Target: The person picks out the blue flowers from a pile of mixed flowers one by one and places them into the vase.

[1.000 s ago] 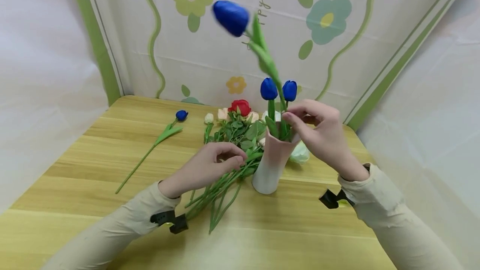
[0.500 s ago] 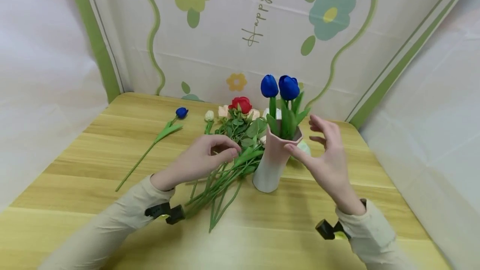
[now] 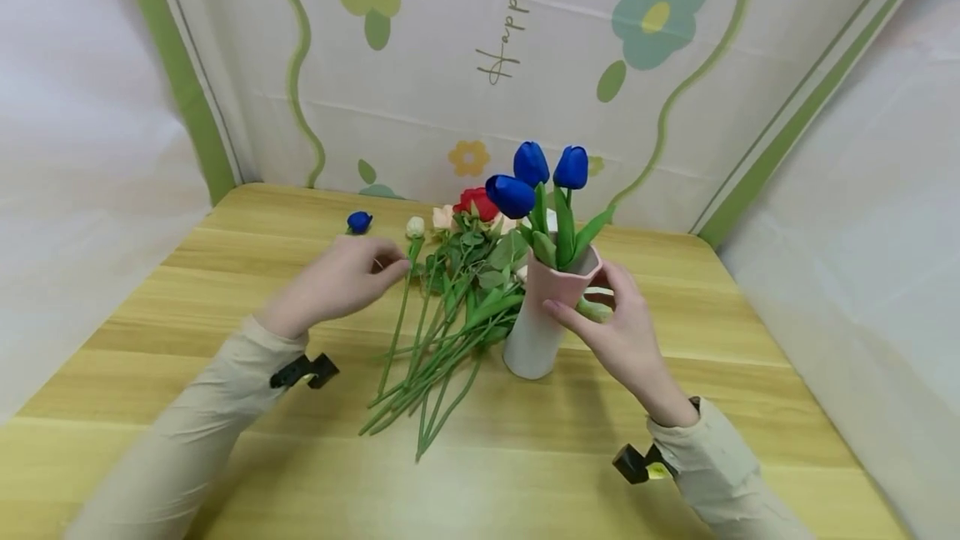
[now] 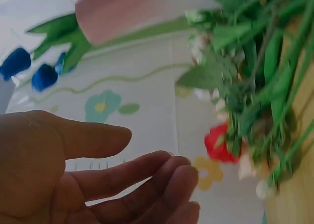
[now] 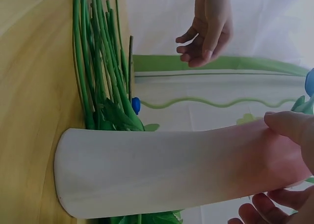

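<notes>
A pink-and-white vase [image 3: 537, 327] stands upright on the table, holding three blue tulips [image 3: 530, 163] with green leaves. My right hand [image 3: 611, 323] grips it just below the rim, its thumb [image 5: 289, 126] on the near side and fingers round the other. To the left, my left hand [image 3: 337, 283] hovers with loosely bent fingers and nothing between them, as the left wrist view also shows. Another blue tulip [image 3: 359, 222] lies beyond this hand, which hides its stem. Between hand and vase lies a pile of flowers with long green stems [image 3: 420, 382].
Among the piled blooms are a red rose [image 3: 476, 203], a small cream bud [image 3: 415, 227] and pale peach flowers. A pale flower [image 3: 594, 308] lies behind the vase at the right. A printed cloth [image 3: 420, 107] hangs at the back edge of the wooden table [image 3: 247, 457].
The third tulip dropped into the vase and the right hand let it go, then took hold of the vase; the blooms now face differently. My left hand moved left, off the stems.
</notes>
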Demonstrator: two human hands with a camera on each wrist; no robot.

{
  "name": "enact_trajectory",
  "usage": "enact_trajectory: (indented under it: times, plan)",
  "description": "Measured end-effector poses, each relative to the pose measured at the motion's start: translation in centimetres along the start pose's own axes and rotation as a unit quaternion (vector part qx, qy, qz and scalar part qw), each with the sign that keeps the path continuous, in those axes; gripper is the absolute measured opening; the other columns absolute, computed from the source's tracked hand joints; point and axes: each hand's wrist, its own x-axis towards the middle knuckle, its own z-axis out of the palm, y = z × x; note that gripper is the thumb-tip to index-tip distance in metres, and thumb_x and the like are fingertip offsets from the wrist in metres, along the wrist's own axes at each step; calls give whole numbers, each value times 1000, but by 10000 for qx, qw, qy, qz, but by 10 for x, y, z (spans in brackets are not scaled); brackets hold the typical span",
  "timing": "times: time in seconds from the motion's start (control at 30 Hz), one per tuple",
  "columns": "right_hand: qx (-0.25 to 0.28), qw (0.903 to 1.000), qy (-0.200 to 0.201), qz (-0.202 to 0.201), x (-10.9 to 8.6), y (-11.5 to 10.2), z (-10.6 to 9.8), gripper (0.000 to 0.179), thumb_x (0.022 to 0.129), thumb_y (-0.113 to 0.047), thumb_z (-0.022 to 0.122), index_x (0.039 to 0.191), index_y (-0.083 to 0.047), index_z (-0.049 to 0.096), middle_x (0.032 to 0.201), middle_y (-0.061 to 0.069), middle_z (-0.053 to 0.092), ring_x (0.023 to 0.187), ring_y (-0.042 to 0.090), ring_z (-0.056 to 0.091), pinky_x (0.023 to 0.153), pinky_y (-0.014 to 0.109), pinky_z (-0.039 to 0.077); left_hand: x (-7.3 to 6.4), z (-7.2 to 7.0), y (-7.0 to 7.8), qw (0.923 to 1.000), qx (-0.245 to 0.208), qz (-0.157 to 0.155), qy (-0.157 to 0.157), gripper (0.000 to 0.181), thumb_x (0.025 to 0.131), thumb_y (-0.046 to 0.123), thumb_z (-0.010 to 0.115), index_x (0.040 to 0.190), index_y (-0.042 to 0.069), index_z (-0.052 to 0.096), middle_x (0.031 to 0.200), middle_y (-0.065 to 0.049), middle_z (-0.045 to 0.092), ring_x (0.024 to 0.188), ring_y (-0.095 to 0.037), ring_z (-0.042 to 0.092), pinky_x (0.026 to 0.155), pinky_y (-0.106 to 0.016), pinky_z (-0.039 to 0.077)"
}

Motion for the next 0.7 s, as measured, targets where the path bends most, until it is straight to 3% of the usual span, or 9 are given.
enact_trajectory:
  times: [0.1,0.17,0.3,0.43,0.7]
  plan:
    - [18,10000,-28,-25,2,0,2,64,79,-26,85,133,-10,54,122,4,54,107,19,53,86,44,48,1,-14,-16,9994,156,-317,-58,25,103,21,52,103,2,69,84,-5,65,69,-18,58,66,-39,48]
    - [22,10000,-24,-14,3,0,3,65,79,-25,86,133,-10,54,122,4,54,106,19,53,85,42,49,1,-23,-27,9980,288,-543,-112,29,104,24,50,92,3,66,74,-5,58,60,-18,51,59,-37,43]
    - [58,10000,6,23,3,0,4,65,78,-24,86,133,-10,54,121,3,54,105,17,53,84,37,50,0,-37,-48,9933,587,-981,-180,40,104,28,48,68,10,50,58,-1,41,50,-16,38,51,-34,34]
    - [143,9999,4,-1,3,0,4,65,79,-22,86,133,-9,53,120,4,54,105,17,54,83,32,51,-1,-45,-64,9853,581,-1522,-511,48,103,29,49,57,16,40,52,5,30,46,-11,29,48,-29,29]
    - [257,9997,-8,-52,3,4,4,65,80,-21,85,134,-10,52,121,3,54,103,17,55,81,30,51,0,-44,-100,9609,433,-2406,-1299,48,99,30,52,54,13,46,49,3,40,43,-9,32,44,-26,31]
